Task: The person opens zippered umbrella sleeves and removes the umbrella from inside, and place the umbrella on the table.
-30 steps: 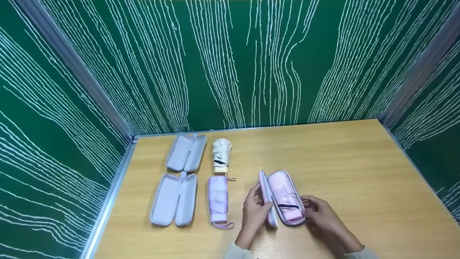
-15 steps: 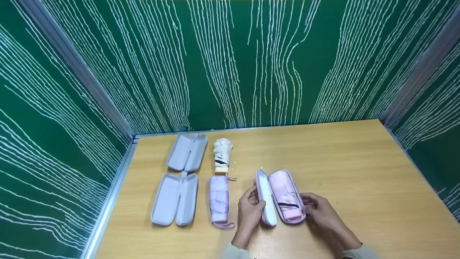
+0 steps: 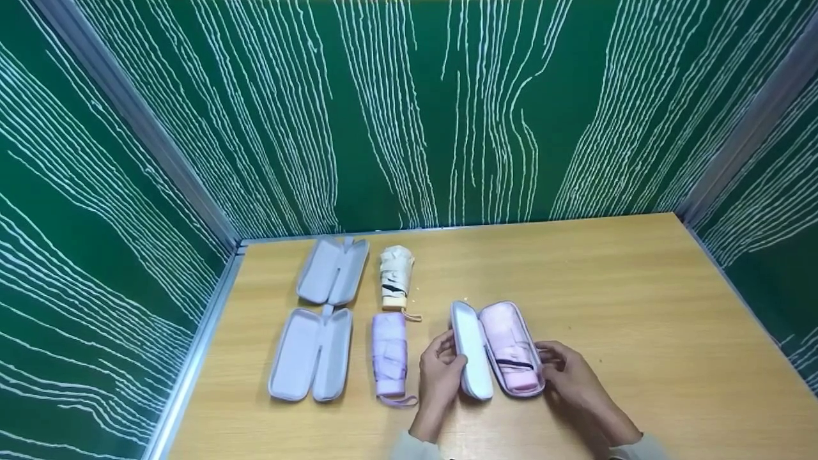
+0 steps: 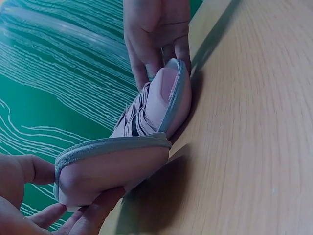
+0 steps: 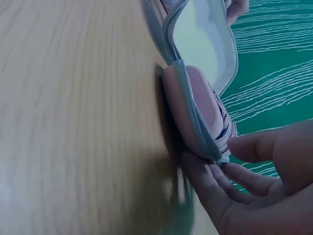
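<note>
A pink zip case [image 3: 473, 358] stands unfolded at the front of the table. In its right half lies a folded pink umbrella [image 3: 505, 335] with a dark band near the handle. My left hand [image 3: 439, 377] pinches the tilted left half, thumb at the rim and fingers behind the pink shell [image 4: 112, 171]. On the other side, my right hand [image 3: 574, 380] grips the outer edge of the half with the umbrella. In the right wrist view its fingers [image 5: 208, 183] are under the shell and the thumb is at the rim.
Left of my hands lie a folded purple umbrella [image 3: 389, 351] and, behind it, a folded cream umbrella [image 3: 395, 271]. Farther left, two unfolded grey cases [image 3: 295, 358] lie one behind the other. Green patterned panels [image 3: 409, 128] border the wooden table [image 3: 613, 275].
My left hand has moved left and swung the left half of the case outward, so its pale inside shows more. The umbrella and my right hand have barely moved.
</note>
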